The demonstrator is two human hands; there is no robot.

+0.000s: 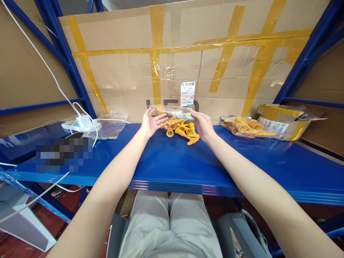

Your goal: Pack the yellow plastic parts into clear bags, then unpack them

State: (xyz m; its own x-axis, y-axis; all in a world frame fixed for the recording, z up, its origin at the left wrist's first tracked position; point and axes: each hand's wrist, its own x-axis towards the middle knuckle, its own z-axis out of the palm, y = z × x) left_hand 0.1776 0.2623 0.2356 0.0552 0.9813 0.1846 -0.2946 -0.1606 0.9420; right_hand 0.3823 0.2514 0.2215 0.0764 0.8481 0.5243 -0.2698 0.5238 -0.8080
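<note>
A clear plastic bag point(172, 110) with a colourful printed strip stretches between my hands, above the blue shelf. My right hand point(203, 124) pinches its right end by the printed strip. At the bag's left end is my left hand point(153, 123), palm up with its fingers spread; the bag's edge lies by its thumb and fingertips. Several orange-yellow plastic pieces point(188, 132), some with round cups, lie in a loose pile on the shelf under and just in front of the bag. The bag partly hides the back of the pile.
On the right, a filled bag of orange pieces point(244, 127) lies beside an open cardboard box point(285, 123). A flat clear bag point(110, 130), a white power strip point(80, 123) with cables and a blurred dark object point(64, 152) are on the left. Cardboard point(120, 79) stands behind.
</note>
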